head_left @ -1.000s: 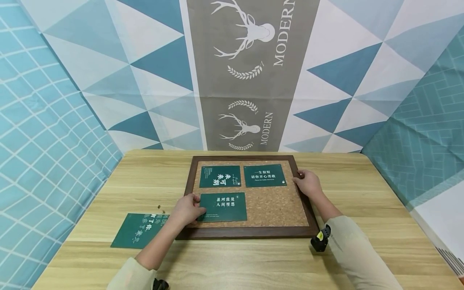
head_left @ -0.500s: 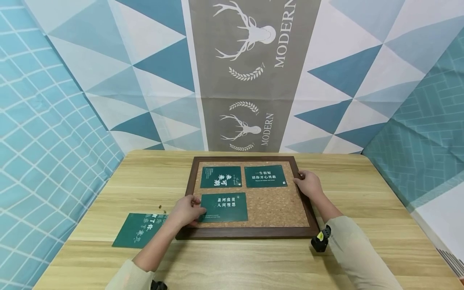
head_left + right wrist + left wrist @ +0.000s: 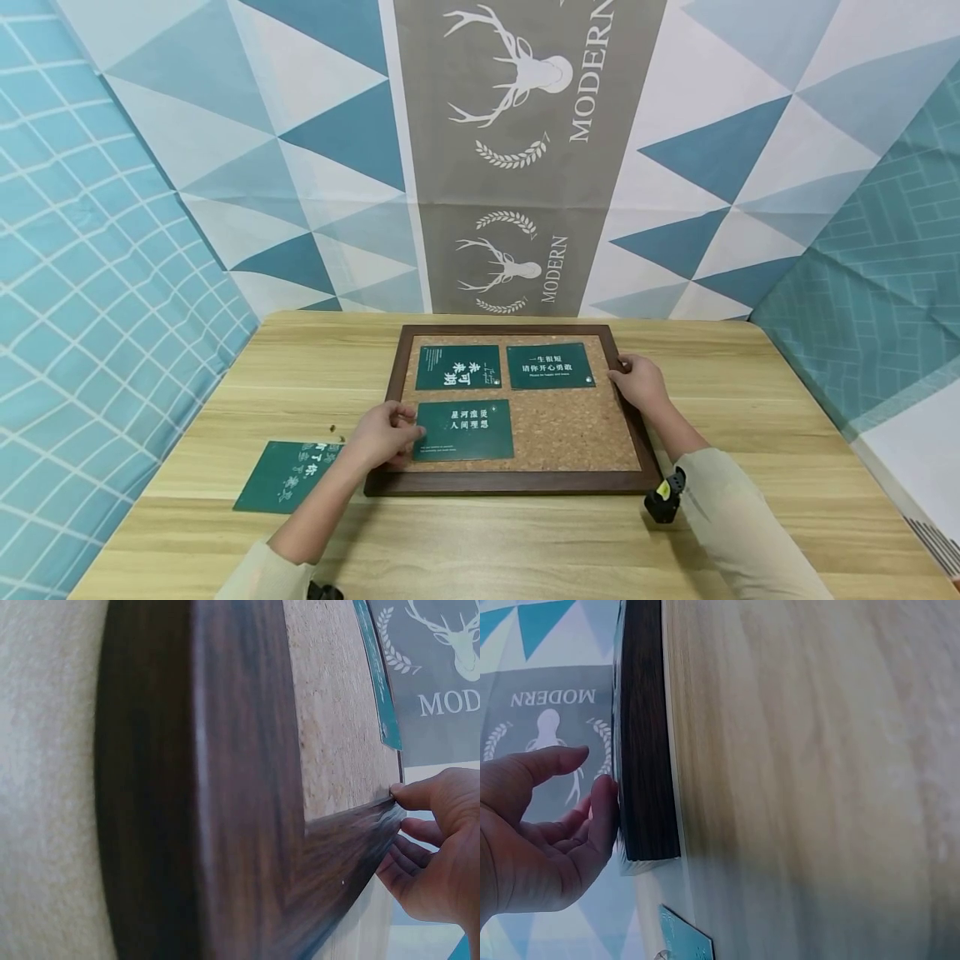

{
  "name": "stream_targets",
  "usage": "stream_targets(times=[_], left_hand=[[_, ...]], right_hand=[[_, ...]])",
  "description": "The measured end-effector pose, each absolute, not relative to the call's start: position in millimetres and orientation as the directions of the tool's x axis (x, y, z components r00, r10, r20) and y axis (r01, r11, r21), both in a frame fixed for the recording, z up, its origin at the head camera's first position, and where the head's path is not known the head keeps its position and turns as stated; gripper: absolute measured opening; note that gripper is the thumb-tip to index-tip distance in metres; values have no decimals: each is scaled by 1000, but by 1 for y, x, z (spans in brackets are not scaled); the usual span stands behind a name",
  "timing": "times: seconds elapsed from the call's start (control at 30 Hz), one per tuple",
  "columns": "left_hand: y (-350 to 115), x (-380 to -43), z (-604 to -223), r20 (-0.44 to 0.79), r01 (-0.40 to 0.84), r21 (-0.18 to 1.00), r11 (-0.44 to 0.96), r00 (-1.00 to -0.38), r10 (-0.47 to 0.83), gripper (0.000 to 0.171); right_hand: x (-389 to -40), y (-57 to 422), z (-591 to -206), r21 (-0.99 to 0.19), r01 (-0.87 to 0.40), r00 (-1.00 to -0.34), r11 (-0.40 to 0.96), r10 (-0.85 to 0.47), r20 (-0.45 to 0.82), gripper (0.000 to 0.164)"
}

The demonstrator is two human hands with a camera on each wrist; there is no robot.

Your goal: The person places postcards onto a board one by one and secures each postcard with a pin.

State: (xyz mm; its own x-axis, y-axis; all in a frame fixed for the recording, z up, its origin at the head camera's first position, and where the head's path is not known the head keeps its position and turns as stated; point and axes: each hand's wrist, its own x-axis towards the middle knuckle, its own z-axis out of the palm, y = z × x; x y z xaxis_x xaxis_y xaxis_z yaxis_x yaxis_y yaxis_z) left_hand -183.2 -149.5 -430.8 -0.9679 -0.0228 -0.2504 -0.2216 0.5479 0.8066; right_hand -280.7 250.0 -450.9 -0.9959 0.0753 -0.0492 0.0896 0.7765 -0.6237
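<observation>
A cork board point(image 3: 573, 433) with a dark brown wooden frame lies on the table. Three green cards with white lettering are on it: an upper left card point(image 3: 438, 375), an upper right card point(image 3: 551, 379) and a lower left card point(image 3: 465, 443). My left hand point(image 3: 381, 435) is over the frame's left side, thumb tip at the lower left card's edge. In the left wrist view, thumb and fingers stand apart with a gap between. My right hand point(image 3: 442, 840) grips the frame's right side, thumb on top and fingers along the outer side.
Another green card point(image 3: 273, 477) lies on the table left of the board, partly behind my left forearm. Small dark specks point(image 3: 333, 428) are near it. A patterned cloth backdrop point(image 3: 495, 200) stands behind the wooden table point(image 3: 525, 550).
My left thumb has drawn back slightly leftward, from over the lower left card to its edge. The right hand keeps its hold on the frame. The view shifts slightly.
</observation>
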Motion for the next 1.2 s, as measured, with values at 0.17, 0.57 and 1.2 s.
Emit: stream_targets(times=[0.17, 0.57, 1.2], left_hand=[[-153, -183, -431, -239, -219, 819, 531, -971, -31, 37], [-164, -182, -429, -207, -195, 830, 522, -978, -35, 37], [-181, -180, -429, -180, -176, 832, 526, -983, -44, 35]], right_hand=[[-280, 250, -451, -622, 86, -996, 778, 69, -52, 48], [-278, 249, -449, -629, 84, -996, 773, 67, -51, 48], [-279, 249, -449, -632, 83, -997, 771, 68, -48, 48]])
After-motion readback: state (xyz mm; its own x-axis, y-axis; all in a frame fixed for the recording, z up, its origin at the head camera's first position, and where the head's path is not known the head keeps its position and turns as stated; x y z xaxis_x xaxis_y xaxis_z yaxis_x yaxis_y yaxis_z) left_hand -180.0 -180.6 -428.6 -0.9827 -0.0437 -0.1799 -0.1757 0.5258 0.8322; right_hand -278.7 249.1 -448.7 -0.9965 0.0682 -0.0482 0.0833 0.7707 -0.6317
